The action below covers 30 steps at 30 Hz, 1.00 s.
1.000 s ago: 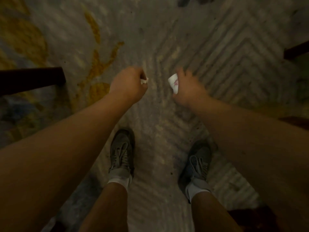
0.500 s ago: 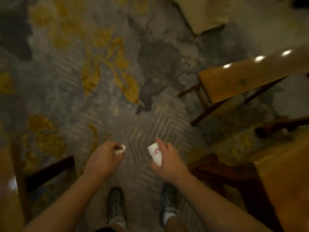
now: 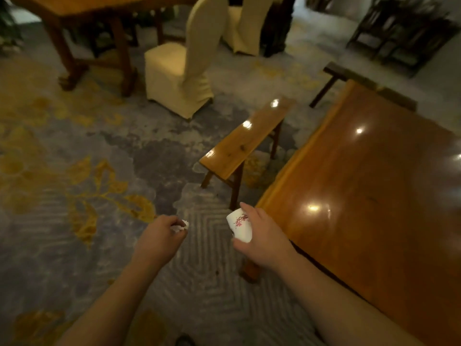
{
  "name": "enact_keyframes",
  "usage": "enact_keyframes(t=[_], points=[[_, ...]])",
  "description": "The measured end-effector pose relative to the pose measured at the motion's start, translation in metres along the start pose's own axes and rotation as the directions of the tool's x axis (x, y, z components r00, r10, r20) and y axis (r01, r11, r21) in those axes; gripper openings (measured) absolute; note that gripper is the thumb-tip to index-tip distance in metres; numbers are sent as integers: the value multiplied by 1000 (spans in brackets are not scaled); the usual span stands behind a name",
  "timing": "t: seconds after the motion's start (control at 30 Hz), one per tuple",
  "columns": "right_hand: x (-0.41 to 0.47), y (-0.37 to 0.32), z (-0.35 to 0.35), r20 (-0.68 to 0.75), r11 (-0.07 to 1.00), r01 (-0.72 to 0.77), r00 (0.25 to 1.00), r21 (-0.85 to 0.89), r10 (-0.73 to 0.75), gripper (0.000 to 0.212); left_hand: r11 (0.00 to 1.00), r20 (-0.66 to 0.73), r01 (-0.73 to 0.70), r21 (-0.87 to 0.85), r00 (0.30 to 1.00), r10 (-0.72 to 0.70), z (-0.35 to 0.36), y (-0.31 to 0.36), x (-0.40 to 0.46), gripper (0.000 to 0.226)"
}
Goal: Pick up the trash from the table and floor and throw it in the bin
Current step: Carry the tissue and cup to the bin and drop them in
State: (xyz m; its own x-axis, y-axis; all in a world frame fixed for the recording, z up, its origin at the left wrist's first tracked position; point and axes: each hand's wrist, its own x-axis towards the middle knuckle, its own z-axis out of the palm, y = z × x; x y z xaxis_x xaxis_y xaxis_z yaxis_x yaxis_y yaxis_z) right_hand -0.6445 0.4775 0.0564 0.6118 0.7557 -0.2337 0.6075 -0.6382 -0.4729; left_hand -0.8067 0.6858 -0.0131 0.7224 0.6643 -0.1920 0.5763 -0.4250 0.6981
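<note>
My left hand [image 3: 159, 238] is closed around a small crumpled white scrap of paper [image 3: 180, 226], which pokes out between the fingertips. My right hand [image 3: 264, 236] grips a white paper cup [image 3: 239, 227] with a pink flower print, held tilted on its side. Both hands hover over the patterned carpet, a little apart from each other. The right hand is close to the near corner of the glossy wooden table [image 3: 374, 196]. No bin is in view.
A narrow wooden bench [image 3: 247, 143] stands left of the table. Beyond it are a chair in a cream cover [image 3: 179, 68], a second covered chair [image 3: 247, 23], another wooden table [image 3: 99, 6] at top left and dark chairs [image 3: 404, 31] at top right.
The view has lifted from my feet and the carpet to the room ahead; table, bench and chairs have come into sight. Both hands keep the same hold on the scrap and the cup.
</note>
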Motion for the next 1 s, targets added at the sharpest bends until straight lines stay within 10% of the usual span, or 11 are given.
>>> enact_keyframes(t=[1.0], points=[[-357,250,-157,-507,903,-394,750,171,424,91,791,213,-611,17,775,594,188,385,-195,13]])
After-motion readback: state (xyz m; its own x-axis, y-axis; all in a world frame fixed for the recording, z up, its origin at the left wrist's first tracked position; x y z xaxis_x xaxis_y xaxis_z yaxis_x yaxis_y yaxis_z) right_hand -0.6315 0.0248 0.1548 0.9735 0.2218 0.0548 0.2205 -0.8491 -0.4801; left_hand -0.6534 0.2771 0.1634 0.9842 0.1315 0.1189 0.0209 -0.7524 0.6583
